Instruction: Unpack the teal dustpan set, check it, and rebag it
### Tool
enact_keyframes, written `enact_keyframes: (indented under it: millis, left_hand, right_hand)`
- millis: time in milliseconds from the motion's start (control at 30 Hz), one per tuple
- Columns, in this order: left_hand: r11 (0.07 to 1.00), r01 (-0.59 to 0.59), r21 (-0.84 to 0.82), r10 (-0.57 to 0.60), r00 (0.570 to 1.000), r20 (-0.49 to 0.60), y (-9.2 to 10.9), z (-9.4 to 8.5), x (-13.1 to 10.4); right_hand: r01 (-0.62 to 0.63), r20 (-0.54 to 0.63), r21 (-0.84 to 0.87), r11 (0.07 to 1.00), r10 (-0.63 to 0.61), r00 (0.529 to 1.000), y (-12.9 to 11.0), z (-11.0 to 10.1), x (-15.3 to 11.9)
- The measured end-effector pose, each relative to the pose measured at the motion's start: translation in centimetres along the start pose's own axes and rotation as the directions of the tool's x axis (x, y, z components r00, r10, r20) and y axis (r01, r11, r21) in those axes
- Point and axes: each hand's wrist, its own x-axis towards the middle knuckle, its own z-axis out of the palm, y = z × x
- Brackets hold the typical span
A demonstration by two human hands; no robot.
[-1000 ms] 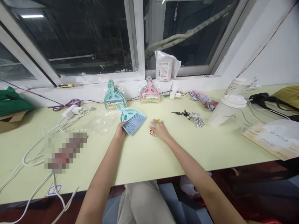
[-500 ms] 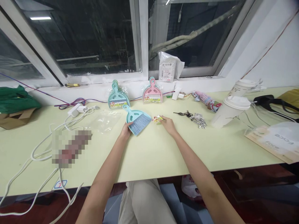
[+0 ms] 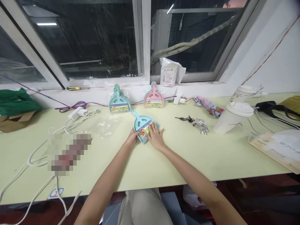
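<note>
Our left hand clamps the light-blue plastic dustpan-and-brush set over the pale-green table while our right, fingers spread, presses its colourful printed card, which uneven pressure could skew.

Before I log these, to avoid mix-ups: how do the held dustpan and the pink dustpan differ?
The held dustpan is light blue, the pink dustpan pink. The held dustpan has the left hand at its edge and the right hand on its label; the pink dustpan stands untouched by the wall. Both have holed handles and colourful labels.
</note>
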Motion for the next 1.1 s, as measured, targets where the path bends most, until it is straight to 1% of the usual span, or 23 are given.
enact_keyframes:
  millis: [67,133,200,267,300,333,367,400,433,467,500,533,600,700,767,867,900,933,967,1000,1033,1067,1100]
  left_hand:
    - [1.0,-0.011,-0.007,0.011,1.0,-0.008,0.0,0.0,0.1]
    - [0.999,-0.024,-0.03,0.024,1.0,-0.018,0.0,0.0,0.2]
    - [0.998,-0.044,-0.053,0.043,0.999,-0.028,0.1,-0.1,0.2]
    - [0.996,-0.055,-0.064,0.052,0.997,-0.048,0.2,-0.3,0.2]
    - [0.996,-0.059,-0.069,0.055,0.997,-0.058,0.3,-0.4,0.1]
    - [0.995,-0.065,-0.074,0.06,0.996,-0.068,0.4,-0.5,0.1]
    - [0.994,-0.069,-0.081,0.064,0.995,-0.072,0.5,-0.5,0.0]
    - [0.994,-0.071,-0.088,0.065,0.996,-0.067,0.6,-0.6,0.0]
    - [0.993,-0.067,-0.095,0.062,0.997,-0.05,0.7,-0.7,-0.1]
    - [0.993,-0.057,-0.099,0.055,0.998,-0.025,0.8,-0.7,-0.3]
    - [0.994,-0.045,-0.097,0.046,0.999,0.005,1.0,-0.7,-0.4]
    - [0.995,-0.035,-0.091,0.039,0.999,0.035,1.1,-0.8,-0.5]
    - [0.996,-0.033,-0.077,0.039,0.996,0.08,1.4,-0.9,-0.8]
    - [0.996,-0.063,-0.065,0.069,0.993,0.096,1.6,-1.2,-1.1]
    - [0.996,-0.07,-0.046,0.074,0.993,0.096,1.5,-1.2,-1.3]
    - [0.998,-0.055,0.019,0.053,0.992,0.116,1.4,-1.1,-1.3]
    - [0.996,-0.07,0.048,0.064,0.993,0.102,1.5,-1.2,-1.3]
    - [0.99,-0.114,0.085,0.109,0.992,0.058,1.7,-1.5,-1.2]
    - [0.974,-0.187,0.129,0.191,0.981,-0.018,2.1,-1.9,-1.0]
    - [0.944,-0.276,0.182,0.3,0.947,-0.118,2.5,-2.6,-0.9]
    - [0.902,-0.357,0.241,0.41,0.883,-0.228,3.0,-3.5,-0.8]
    - [0.859,-0.413,0.301,0.5,0.802,-0.326,3.5,-4.6,-0.7]
    - [0.83,-0.432,0.353,0.551,0.733,-0.399,4.0,-5.7,-0.6]
  right_hand:
    - [0.006,-0.003,0.049,0.999,-0.006,1.0,0.3,-0.1,0.1]
    - [-0.018,-0.045,0.136,0.991,0.024,0.999,0.4,-0.4,0.2]
    - [-0.053,-0.152,0.267,0.962,0.096,0.984,0.3,-0.7,0.1]
    - [-0.099,-0.254,0.455,0.885,0.236,0.938,0.3,-1.0,0.0]
    - [-0.124,-0.257,0.571,0.812,0.32,0.912,0.3,-1.0,-0.1]
    - [-0.144,-0.213,0.691,0.708,0.39,0.896,0.3,-1.0,-0.1]
    - [-0.163,-0.129,0.799,0.579,0.43,0.894,0.2,-1.0,-0.2]
    - [-0.181,-0.026,0.881,0.437,0.428,0.903,0.3,-0.9,-0.2]
    - [-0.199,0.069,0.932,0.302,0.393,0.917,0.3,-0.9,-0.2]
    - [-0.214,0.14,0.958,0.189,0.343,0.929,0.3,-0.8,-0.1]
    - [-0.224,0.184,0.969,0.104,0.301,0.936,0.4,-0.9,-0.1]
    - [-0.228,0.207,0.973,0.044,0.275,0.939,0.4,-1.0,-0.1]
    - [-0.219,0.219,0.975,-0.029,0.241,0.945,0.5,-1.3,-0.1]
    - [-0.203,0.213,0.977,-0.071,0.193,0.958,0.4,-1.8,-0.1]
    - [-0.207,0.214,0.977,-0.057,0.204,0.955,0.4,-1.8,-0.1]
    - [-0.228,0.224,0.974,-0.015,0.251,0.942,0.5,-1.7,-0.1]
    - [-0.225,0.219,0.974,-0.007,0.264,0.939,0.6,-1.7,0.0]
    - [-0.22,0.213,0.975,-0.003,0.274,0.938,0.7,-1.7,0.0]
    - [-0.213,0.204,0.977,0.0,0.284,0.937,0.9,-1.8,0.1]
    - [-0.203,0.193,0.979,0.002,0.298,0.935,1.1,-1.8,0.1]
    - [-0.195,0.183,0.981,0.007,0.308,0.934,1.3,-1.9,0.2]
    - [-0.188,0.175,0.982,0.013,0.316,0.933,1.6,-2.0,0.3]
    - [-0.183,0.168,0.983,0.017,0.321,0.932,1.8,-2.1,0.4]
